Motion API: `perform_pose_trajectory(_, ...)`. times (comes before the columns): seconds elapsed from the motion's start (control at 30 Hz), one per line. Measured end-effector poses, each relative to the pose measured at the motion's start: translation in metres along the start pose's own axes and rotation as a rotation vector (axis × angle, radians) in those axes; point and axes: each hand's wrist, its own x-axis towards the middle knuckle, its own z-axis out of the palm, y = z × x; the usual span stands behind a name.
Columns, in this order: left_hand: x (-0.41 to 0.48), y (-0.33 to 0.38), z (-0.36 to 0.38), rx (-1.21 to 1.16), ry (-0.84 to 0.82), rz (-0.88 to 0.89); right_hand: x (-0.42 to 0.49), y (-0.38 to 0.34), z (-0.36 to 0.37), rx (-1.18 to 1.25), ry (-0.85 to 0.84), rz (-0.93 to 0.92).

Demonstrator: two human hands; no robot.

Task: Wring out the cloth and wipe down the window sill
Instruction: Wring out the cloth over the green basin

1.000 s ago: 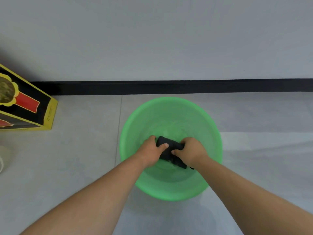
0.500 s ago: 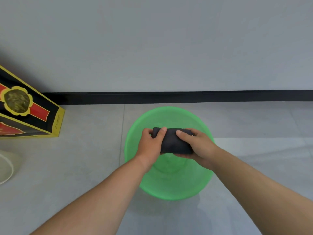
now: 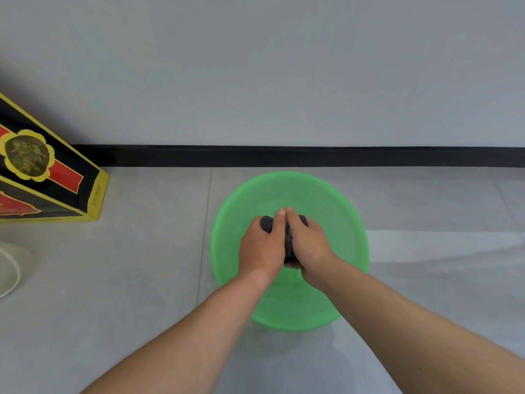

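Note:
A dark cloth (image 3: 288, 245) is bunched into a tight roll above the green plastic basin (image 3: 346, 217), which stands on the grey tiled floor. My left hand (image 3: 261, 245) grips the roll's left side and my right hand (image 3: 308, 243) grips its right side. The two hands press against each other, thumbs touching at the top. Most of the cloth is hidden between the palms; only its top end and a dark strip show. The window sill is not in view.
A black, yellow and red carton (image 3: 42, 177) stands on the floor at the left. A white rounded container (image 3: 8, 271) shows at the left edge. A black skirting board (image 3: 312, 156) runs along the grey wall behind the basin.
The cloth has come up out of the basin. My hands have drawn together and squeezed the roll from a wide horizontal shape into a compact bunch.

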Motion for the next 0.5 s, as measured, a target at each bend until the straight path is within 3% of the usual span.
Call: perform_pose_trajectory(0.5,0.004,-0.002,0.001,0.030,-0.019,0.034,0.017,0.011,0.005,-0.060,-0.021,-0.080)
